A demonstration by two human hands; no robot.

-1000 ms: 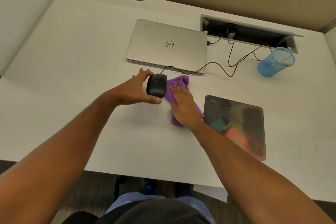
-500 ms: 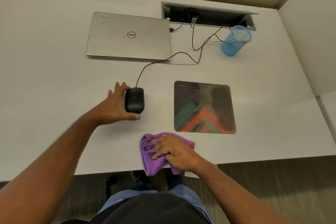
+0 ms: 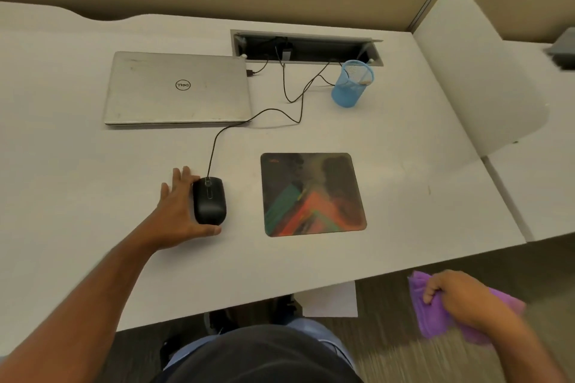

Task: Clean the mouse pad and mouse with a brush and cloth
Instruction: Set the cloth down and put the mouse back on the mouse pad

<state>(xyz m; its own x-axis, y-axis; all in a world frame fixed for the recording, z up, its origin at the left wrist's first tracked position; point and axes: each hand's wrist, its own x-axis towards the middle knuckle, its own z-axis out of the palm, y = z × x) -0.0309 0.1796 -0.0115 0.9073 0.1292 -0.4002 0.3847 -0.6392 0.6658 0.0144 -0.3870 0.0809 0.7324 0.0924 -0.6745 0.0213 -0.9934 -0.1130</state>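
A black wired mouse [image 3: 209, 201] rests on the white desk [image 3: 62, 165], left of the mouse pad. My left hand [image 3: 177, 211] cups its left side, thumb under its near end and fingers along its far left edge. The colourful square mouse pad [image 3: 312, 193] lies flat and bare to the right of the mouse. My right hand [image 3: 457, 297] is off the desk at the lower right, over the floor, closed on a bunched purple cloth [image 3: 429, 311]. No brush can be made out, unless it is the pale item in the blue cup.
A closed silver laptop [image 3: 177, 88] lies at the back left. The mouse cable [image 3: 280, 112] loops to an open cable tray [image 3: 306, 48]. A blue mesh cup [image 3: 353, 84] stands at the back right. A low partition [image 3: 479, 71] borders the right side.
My right hand has carried the purple cloth from beside the mouse to the desk's near edge, then off the desk to the lower right. My left hand stays on the mouse.
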